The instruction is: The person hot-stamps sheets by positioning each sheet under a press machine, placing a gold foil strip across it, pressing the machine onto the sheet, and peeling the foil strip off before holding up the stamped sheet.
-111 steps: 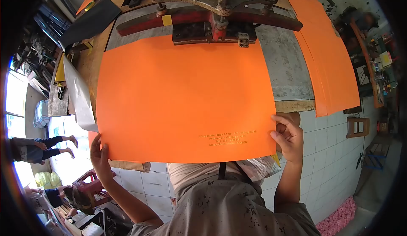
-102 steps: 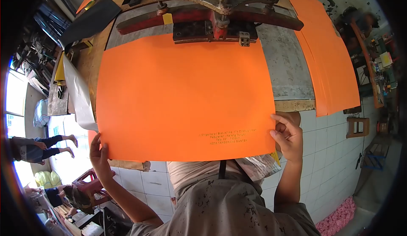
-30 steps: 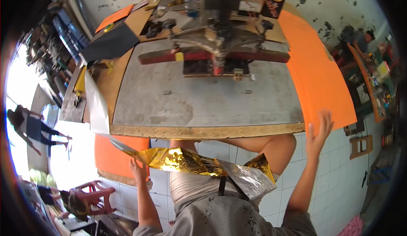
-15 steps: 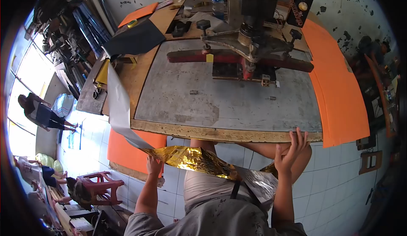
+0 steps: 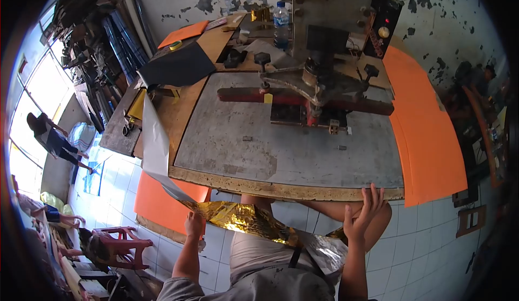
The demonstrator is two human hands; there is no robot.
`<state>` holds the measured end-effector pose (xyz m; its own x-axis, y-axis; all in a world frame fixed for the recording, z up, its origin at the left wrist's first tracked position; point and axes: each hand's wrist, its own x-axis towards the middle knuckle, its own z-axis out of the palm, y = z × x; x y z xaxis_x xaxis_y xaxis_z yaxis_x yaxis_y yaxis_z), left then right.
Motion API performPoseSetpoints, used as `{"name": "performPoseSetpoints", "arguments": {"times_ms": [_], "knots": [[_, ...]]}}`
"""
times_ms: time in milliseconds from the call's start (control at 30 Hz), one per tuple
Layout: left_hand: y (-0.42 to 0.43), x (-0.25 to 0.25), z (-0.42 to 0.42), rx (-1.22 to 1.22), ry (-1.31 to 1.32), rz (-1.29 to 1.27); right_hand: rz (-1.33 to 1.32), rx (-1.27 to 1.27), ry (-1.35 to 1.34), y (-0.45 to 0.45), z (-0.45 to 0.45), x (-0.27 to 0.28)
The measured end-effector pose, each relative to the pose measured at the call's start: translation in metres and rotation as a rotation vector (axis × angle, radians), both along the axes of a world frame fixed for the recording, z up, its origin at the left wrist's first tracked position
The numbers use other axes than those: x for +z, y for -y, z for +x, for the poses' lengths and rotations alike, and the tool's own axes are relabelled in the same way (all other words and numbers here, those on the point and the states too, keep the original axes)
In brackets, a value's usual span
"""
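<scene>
My left hand [image 5: 193,225] hangs low, its fingers curled closed beside the orange sheets [image 5: 162,203]. It is right below a long strip of foil [image 5: 238,215], gold in the middle and silver at its ends; what the fingers grip is hidden. The strip hangs from the table's left side and runs across my lap. My right hand [image 5: 363,214] has its fingers spread, with the fingertips on the front edge of the table. Over the grey metal plate [image 5: 227,155] stands a press [image 5: 313,95] with a red crossbar. Two small metal pieces lie on that plate.
Long orange sheets [image 5: 427,139] cover the table's right side. A black sheet [image 5: 181,66], a roll of tape [image 5: 175,45] and a water bottle [image 5: 281,24] are behind. Scissors [image 5: 127,129] lie at the left. A red stool [image 5: 121,247] and a person [image 5: 57,141] are further left.
The view has tilted up slightly, so the table and press sit lower in it. My left hand stays by the foil and orange sheets. My right hand stays at the table edge.
</scene>
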<state>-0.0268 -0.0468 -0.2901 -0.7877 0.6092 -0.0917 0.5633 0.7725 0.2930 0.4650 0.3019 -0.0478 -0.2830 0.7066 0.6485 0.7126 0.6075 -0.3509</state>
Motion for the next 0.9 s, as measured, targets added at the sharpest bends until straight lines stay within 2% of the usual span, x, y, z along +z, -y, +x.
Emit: {"name": "performPoseSetpoints", "arguments": {"times_ms": [100, 133, 167, 267, 367, 433, 467, 500, 533, 567, 600, 633, 667, 700, 733, 800, 867, 900], "knots": [[0.000, 0.007, -0.010, 0.036, -0.105, -0.069, -0.005, 0.010, 0.001, 0.000, -0.001, 0.002], [0.003, 0.001, -0.019, 0.038, -0.113, -0.085, -0.001, 0.011, 0.002, 0.001, 0.000, 0.002], [0.012, -0.028, -0.036, -0.010, -0.231, -0.064, 0.003, 0.011, -0.006, 0.000, 0.000, 0.002], [0.018, -0.024, -0.044, 0.297, 0.023, 0.304, -0.014, 0.012, -0.003, 0.002, 0.001, 0.003], [0.049, -0.057, -0.080, 0.450, 0.650, 0.603, -0.048, 0.020, 0.001, 0.005, 0.003, 0.009], [0.061, -0.019, -0.070, 0.658, 0.827, 0.822, -0.064, 0.027, 0.005, 0.007, 0.003, 0.013], [0.080, -0.026, -0.079, 0.647, 0.986, 1.020, -0.082, 0.034, 0.009, 0.007, 0.003, 0.016], [0.099, -0.045, -0.092, 0.632, 1.031, 1.197, -0.099, 0.038, 0.013, 0.009, 0.004, 0.021], [0.109, -0.034, -0.093, 0.662, 1.008, 1.240, -0.117, 0.040, 0.018, 0.011, 0.005, 0.026], [0.126, -0.030, -0.103, 0.697, 0.756, 1.162, -0.082, 0.027, -0.001, 0.013, 0.005, 0.032], [0.123, -0.005, -0.099, 0.742, 0.596, 1.231, -0.047, 0.015, -0.023, 0.017, 0.002, 0.038], [0.111, 0.047, -0.075, 0.684, 0.379, 1.232, -0.013, 0.001, -0.045, 0.022, -0.004, 0.044], [0.120, 0.049, -0.085, 0.682, 0.176, 1.175, -0.019, 0.119, -0.096, 0.027, -0.014, 0.053], [0.099, 0.094, -0.068, 0.646, 0.074, 1.196, -0.027, 0.236, -0.146, 0.032, -0.028, 0.065], [0.119, 0.095, -0.081, 0.591, 0.045, 1.018, -0.039, 0.356, -0.193, 0.040, -0.044, 0.075], [0.094, 0.136, -0.055, 0.668, -0.105, 1.072, -0.150, 0.709, -0.256, 0.055, -0.089, 0.089], [0.060, 0.202, -0.007, 0.611, -0.039, 1.160, -0.340, 1.057, -0.212, 0.079, -0.143, 0.104], [0.038, 0.241, 0.027, 0.584, -0.007, 1.203, -0.351, 1.211, -0.125, 0.091, -0.170, 0.114]]}}
